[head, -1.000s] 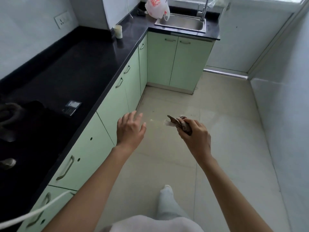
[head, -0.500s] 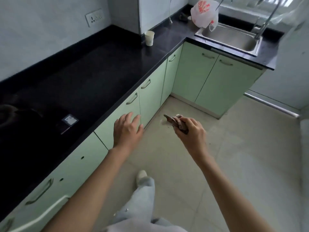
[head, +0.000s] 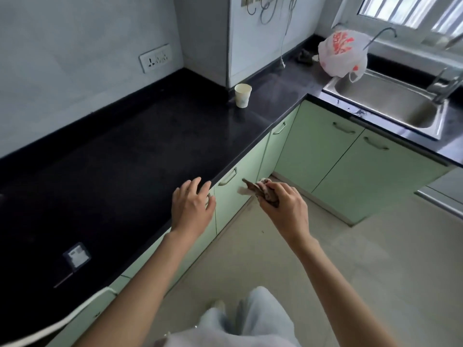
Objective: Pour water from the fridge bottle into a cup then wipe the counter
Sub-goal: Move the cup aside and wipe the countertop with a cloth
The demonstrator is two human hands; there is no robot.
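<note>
A pale paper cup (head: 242, 95) stands upright on the black counter (head: 140, 156), near the wall corner. My right hand (head: 285, 209) grips a crumpled brown-and-white cloth (head: 258, 190) in front of the green cabinets, off the counter's edge. My left hand (head: 191, 207) hovers with fingers spread and relaxed over the counter's front edge, holding nothing. No bottle shows in view.
A steel sink (head: 390, 103) with a tap sits at the right, a white plastic bag (head: 342, 53) at its left rim. A small grey card (head: 76, 255) lies on the counter near me. A white cable (head: 57, 321) crosses the lower left. Pale tiled floor (head: 363, 259) lies at the right.
I have walked closer to the counter and turned toward it; the cup and sink loom larger. Both hands kept their pose, the right one still gripping the cloth.
</note>
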